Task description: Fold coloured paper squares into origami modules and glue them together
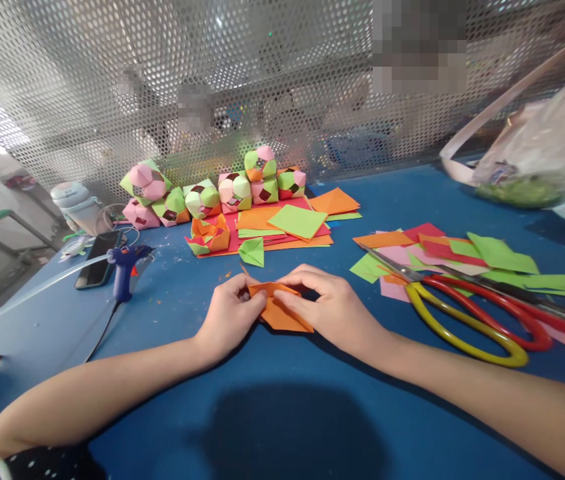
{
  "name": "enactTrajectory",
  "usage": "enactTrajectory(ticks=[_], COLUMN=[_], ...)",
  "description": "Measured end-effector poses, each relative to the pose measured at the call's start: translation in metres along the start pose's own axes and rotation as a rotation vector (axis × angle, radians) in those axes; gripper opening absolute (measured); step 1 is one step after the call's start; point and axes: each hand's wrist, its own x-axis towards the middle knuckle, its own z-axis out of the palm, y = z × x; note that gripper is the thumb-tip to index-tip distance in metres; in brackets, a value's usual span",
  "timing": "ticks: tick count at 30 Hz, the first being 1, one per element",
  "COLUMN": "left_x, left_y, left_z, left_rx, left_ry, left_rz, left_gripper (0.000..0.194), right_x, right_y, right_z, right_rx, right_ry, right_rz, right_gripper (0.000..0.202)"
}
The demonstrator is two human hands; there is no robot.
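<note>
An orange sheet of folded paper is pinched between my two hands over the blue table, its top edge folded over. My left hand grips its left side, thumb on the front. On the right side, my right hand presses it with thumb and fingers; some fingertips are hidden behind the paper. Just beyond lies a small folded green paper piece. An unfinished-looking orange and green paper shape sits beside a stack of coloured paper sheets.
Several pink, green and orange paper balls line the mesh partition. At right lie scissors on paper scraps, near a plastic bag. Leftward are a blue glue gun, a phone and a bottle.
</note>
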Motion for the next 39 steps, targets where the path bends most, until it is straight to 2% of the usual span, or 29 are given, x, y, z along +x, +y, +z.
enactTrajectory(ticks=[4, 10, 14, 18, 22, 25, 30, 39], left_x=[-0.0002, -0.0008, -0.0009, -0.0006, -0.0006, 0.0003, 0.0038, 0.0016], left_y=[-0.0004, -0.0016, -0.0003, 0.0011, 0.0013, 0.0002, -0.0041, 0.0021], left_z=[0.0002, 0.0001, -0.0014, -0.0015, -0.0005, -0.0008, -0.0015, -0.0025], left_rx=[0.016, 0.107, 0.159, 0.182, 0.150, 0.125, 0.020, -0.107], left_ry=[-0.007, -0.050, 0.003, 0.028, -0.013, 0.022, 0.065, -0.038], left_rz=[0.014, 0.025, 0.044, 0.047, 0.046, 0.023, -0.021, -0.060], left_gripper=[0.008, 0.003, 0.002, 0.004, 0.006, 0.006, 0.008, 0.019], right_x=[0.0000, -0.0024, -0.0035, -0.0036, -0.0026, -0.0025, -0.0036, 0.0010], right_y=[0.0021, -0.0002, -0.0026, -0.0025, -0.0039, -0.0053, -0.0017, 0.0018], right_z=[0.0019, 0.0029, 0.0019, 0.0002, -0.0018, -0.0028, -0.0001, -0.0008], right_rx=[-0.022, -0.073, -0.060, 0.001, 0.043, 0.088, 0.027, -0.028], right_ry=[-0.027, -0.048, -0.028, -0.027, -0.060, -0.055, -0.033, -0.034], right_rz=[0.023, -0.062, -0.061, -0.052, -0.020, 0.009, 0.028, -0.020], right_gripper=[0.012, 0.012, 0.008, 0.018, 0.024, 0.027, 0.013, 0.021])
